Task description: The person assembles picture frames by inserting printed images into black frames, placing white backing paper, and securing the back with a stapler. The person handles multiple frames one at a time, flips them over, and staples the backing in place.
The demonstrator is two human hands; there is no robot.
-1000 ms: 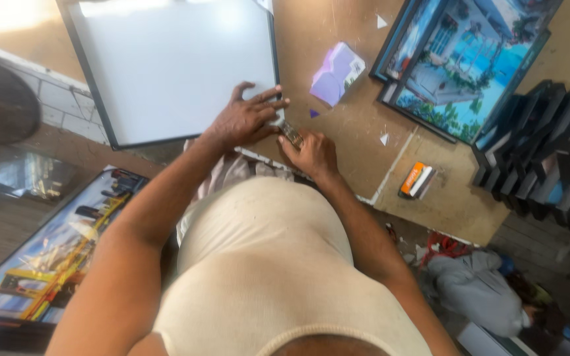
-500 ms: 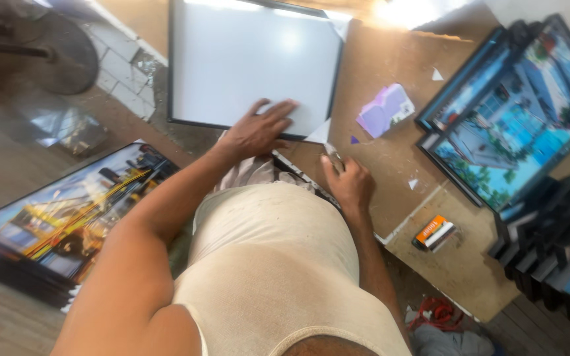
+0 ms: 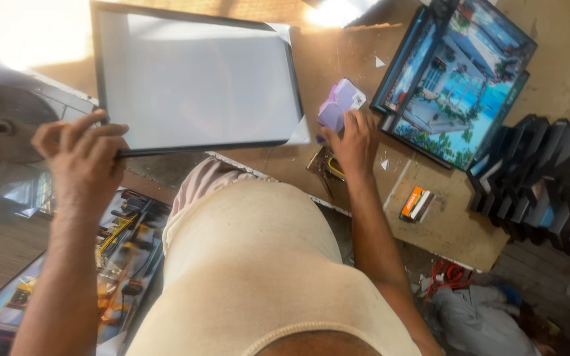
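Gripping now the frame's lower-left corner, left hand fingers closed; right hand shifted, fingers spread by purple box.

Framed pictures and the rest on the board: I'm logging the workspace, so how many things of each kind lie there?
Black frame with white backing, its corner held by the left hand: 1
Framed blue house pictures, stacked: 2
Purple packet, beside the right hand: 1
Small orange box: 1
Metal tool, under the right hand: 1
Total: 6
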